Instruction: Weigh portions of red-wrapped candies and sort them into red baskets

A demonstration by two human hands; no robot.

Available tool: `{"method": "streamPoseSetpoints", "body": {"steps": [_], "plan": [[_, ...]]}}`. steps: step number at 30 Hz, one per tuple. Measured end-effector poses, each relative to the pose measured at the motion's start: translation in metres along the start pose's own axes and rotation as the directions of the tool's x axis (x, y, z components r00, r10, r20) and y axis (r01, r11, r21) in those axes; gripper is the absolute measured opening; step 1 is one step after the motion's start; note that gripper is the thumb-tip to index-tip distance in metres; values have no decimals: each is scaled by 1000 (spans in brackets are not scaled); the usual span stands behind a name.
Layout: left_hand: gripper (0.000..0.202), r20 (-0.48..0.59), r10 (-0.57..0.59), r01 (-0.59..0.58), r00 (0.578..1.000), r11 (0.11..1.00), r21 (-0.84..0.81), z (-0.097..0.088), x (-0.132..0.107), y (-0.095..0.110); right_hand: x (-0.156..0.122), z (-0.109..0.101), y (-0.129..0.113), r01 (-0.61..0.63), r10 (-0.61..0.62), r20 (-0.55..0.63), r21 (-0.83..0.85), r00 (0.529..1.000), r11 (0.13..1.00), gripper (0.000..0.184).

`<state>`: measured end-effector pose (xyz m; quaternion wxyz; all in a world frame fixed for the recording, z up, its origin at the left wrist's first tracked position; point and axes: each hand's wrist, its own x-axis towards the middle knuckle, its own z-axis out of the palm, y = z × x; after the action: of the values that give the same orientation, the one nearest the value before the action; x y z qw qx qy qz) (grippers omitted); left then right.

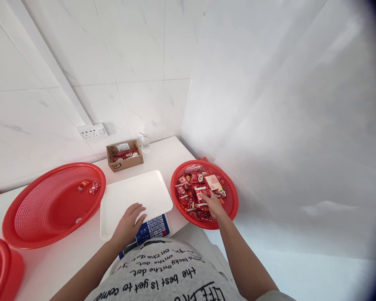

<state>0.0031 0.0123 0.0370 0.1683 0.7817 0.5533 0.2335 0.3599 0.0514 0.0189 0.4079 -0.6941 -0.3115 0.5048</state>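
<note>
My left hand (130, 222) hovers over or rests on the near edge of a white scale tray (134, 194), fingers stretched and apart, with nothing in it. Below the tray shows the scale's blue keypad (155, 228). My right hand (214, 205) reaches into a round red basket (233, 188) heaped with small red snack packets (188, 190). Its thumb and forefinger are spread over the packets and touch them; the other fingers are partly hidden. A pale pink card or packet (213, 182) lies on the heap just beyond my fingertips.
On the left stands a larger red basket (54, 205) holding a few packets (94, 187). Another red container (0, 267) is at the lower left. By the wall are a cardboard box (124, 161) of red packets and a clear plastic bottle (144, 142). A wall closes off the right.
</note>
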Motion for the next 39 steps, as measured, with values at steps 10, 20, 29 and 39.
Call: {"method": "streamPoseSetpoints", "body": {"steps": [10,20,29,39], "plan": [[30,30,-26,26,999,1000,-13,1,-1,6,-30,77,-42,40,-88,311,158,946,987,50],[50,70,-129,128,989,991,26,18,-13,-9,-26,164,-37,44,-80,467,89,881,995,38],[54,-8,-84,84,996,988,126,23,-1,-23,-34,166,-39,-30,-46,551,127,833,991,41],[58,133,-74,42,988,974,224,31,40,-14,-35,160,-38,113,-80,412,-55,908,992,52]]}}
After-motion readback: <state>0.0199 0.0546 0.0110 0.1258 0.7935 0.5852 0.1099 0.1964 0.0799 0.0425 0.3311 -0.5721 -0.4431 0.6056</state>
